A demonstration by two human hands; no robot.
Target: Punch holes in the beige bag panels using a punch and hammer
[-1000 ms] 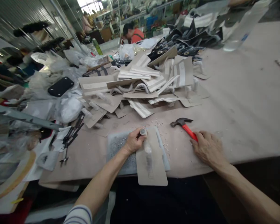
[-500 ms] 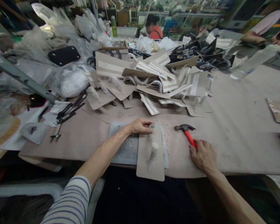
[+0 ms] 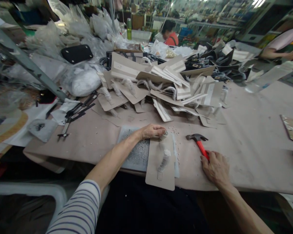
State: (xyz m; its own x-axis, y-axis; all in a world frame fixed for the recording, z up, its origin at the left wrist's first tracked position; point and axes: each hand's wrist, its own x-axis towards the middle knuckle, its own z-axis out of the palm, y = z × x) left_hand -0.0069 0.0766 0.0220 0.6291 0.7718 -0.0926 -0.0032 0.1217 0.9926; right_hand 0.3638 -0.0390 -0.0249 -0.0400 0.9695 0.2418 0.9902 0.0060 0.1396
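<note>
My left hand (image 3: 151, 131) is closed, thumb and fingers pinching a small round metal piece (image 3: 165, 133) at the far end of a beige panel (image 3: 158, 183). A curved handle wrapped in clear film (image 3: 164, 159) stands on that panel. Under the panel lies a speckled grey slab (image 3: 136, 156), and the panel's near end hangs past the table edge. My right hand (image 3: 216, 167) rests on the table, fingers closed round the end of the red grip of a claw hammer (image 3: 200, 146). The hammer lies flat, its head pointing away to the left.
A heap of beige panels with wrapped handles (image 3: 161, 84) fills the table's far middle. Plastic bags (image 3: 83, 79) and a metal post (image 3: 29, 65) stand at left, near a caliper (image 3: 64, 130). A clear bottle (image 3: 271, 78) lies at right. Co-workers sit beyond.
The camera view has shifted slightly, so everything sits a little lower and to the right. My left hand stays at the panel's far end, and my right hand stays on the hammer.
</note>
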